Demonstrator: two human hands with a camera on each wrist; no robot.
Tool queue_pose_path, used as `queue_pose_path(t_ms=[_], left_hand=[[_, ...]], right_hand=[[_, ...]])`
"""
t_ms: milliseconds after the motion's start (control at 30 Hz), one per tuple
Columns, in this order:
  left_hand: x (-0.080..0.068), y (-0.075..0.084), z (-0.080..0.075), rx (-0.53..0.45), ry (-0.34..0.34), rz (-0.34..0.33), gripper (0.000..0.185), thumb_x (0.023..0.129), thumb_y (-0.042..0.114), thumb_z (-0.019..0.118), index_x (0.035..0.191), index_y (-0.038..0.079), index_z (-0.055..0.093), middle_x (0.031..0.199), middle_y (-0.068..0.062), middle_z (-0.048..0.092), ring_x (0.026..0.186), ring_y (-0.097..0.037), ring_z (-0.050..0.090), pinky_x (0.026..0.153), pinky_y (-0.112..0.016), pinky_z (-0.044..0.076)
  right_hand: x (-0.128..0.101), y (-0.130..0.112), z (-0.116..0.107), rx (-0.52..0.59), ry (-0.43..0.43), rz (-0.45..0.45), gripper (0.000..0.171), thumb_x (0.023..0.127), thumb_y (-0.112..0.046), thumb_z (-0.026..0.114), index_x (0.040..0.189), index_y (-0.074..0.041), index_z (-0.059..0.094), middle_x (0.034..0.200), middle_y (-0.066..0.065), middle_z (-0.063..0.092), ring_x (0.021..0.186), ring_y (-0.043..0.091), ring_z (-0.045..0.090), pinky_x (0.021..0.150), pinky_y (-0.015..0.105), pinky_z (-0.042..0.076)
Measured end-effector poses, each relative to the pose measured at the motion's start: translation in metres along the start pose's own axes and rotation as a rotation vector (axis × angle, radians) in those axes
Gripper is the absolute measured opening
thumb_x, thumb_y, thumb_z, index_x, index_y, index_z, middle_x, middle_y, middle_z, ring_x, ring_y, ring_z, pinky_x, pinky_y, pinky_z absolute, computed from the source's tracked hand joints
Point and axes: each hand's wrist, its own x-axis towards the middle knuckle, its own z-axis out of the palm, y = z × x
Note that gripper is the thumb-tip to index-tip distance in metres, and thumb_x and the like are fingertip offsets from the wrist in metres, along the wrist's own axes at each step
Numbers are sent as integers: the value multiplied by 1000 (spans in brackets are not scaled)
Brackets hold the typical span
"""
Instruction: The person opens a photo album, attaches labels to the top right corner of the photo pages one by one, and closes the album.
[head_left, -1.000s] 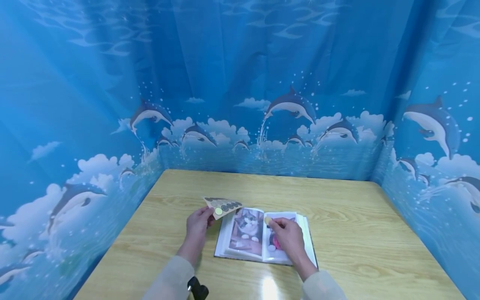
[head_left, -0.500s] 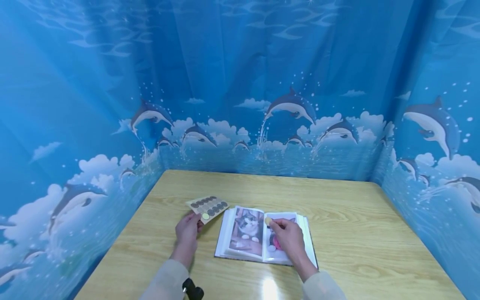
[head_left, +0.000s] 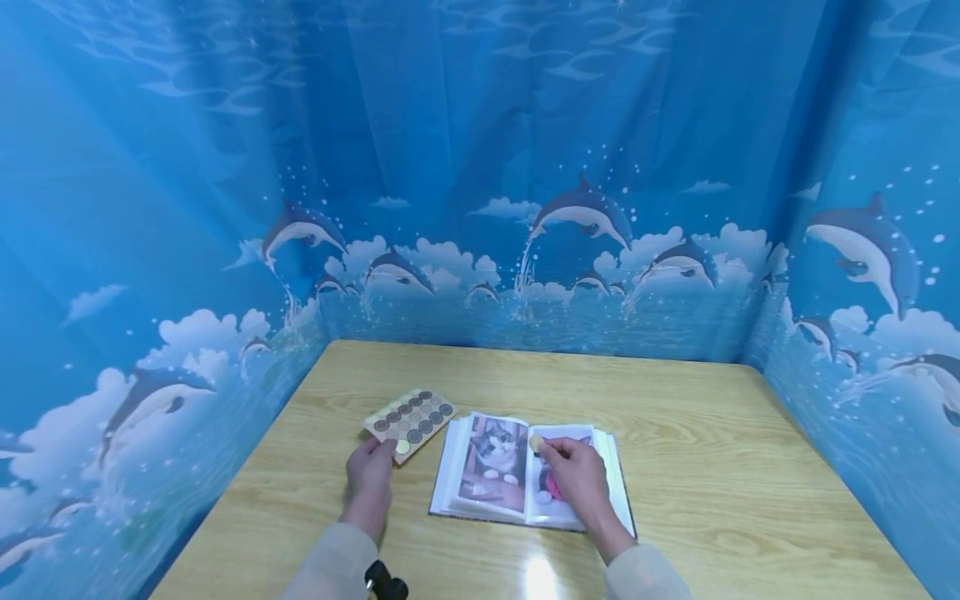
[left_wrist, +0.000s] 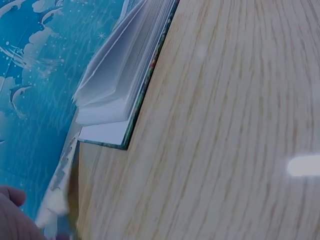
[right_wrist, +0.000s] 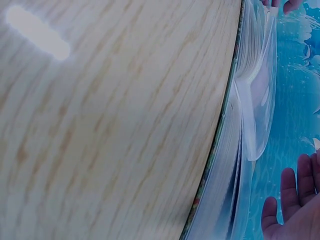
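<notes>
My left hand (head_left: 369, 483) pinches the near corner of a sheet of round stickers (head_left: 414, 421), left of the book. Dark discs and pale circles run in rows across the sheet; the left wrist view catches this sticker sheet (left_wrist: 59, 185) nearly edge-on. Between thumb and fingers my right hand (head_left: 581, 479) pinches a round yellowish sticker (head_left: 536, 442), just above the right page. An open photo album (head_left: 491, 512) lies under that hand, a cat photo on each page; the right-hand photo is partly covered. In the right wrist view, the right hand's fingers (right_wrist: 290, 192) show beside the album's pages (right_wrist: 257, 110).
The wood-grain table (head_left: 712, 450) carries the album and the sheet. A blue curtain (head_left: 480, 167) printed with dolphins surrounds its back and sides. A dark strapped device (head_left: 386, 581) sits at the left wrist.
My left hand has moved left and down with the sticker sheet, away from the album's left page, and the sheet now lies flatter. The right hand stays almost still with its sticker.
</notes>
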Motion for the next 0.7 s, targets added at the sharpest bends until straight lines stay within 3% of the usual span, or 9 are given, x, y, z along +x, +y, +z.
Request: queue_pose_path(t_ms=[67, 233, 533, 700], left_hand=[[-2, 1, -1, 32, 15, 5, 65, 99, 22, 54, 151, -6, 26, 153, -31, 29, 139, -46, 32, 115, -56, 27], [-2, 2, 1, 48, 27, 36, 66, 98, 18, 56, 153, -1, 26, 157, -31, 19, 142, -48, 23, 117, -55, 22], [-6, 4, 26, 92, -110, 193, 57, 97, 12, 59, 148, 0, 38, 152, -27, 32, 140, -46, 29, 114, -54, 29], [-13, 6, 42, 216, -137, 313, 55, 92, 13, 67, 141, -2, 47, 145, -25, 45, 135, -43, 40, 112, -54, 33]], right_hand=[[0, 0, 0, -1, -1, -5, 18, 92, -23, 70, 97, -8, 77, 85, 0, 71, 76, 13, 60, 70, 32, 50], [-1, 0, 0, -4, 1, -12, 19, 92, -23, 70, 98, -7, 77, 85, 1, 71, 75, 13, 60, 69, 31, 50], [0, 2, 0, -5, -10, -13, 19, 93, -23, 70, 99, -6, 77, 88, 2, 71, 76, 14, 60, 70, 33, 51], [2, 4, 0, 0, -19, -4, 19, 93, -23, 69, 100, -6, 76, 88, 2, 71, 76, 15, 60, 70, 32, 51]])
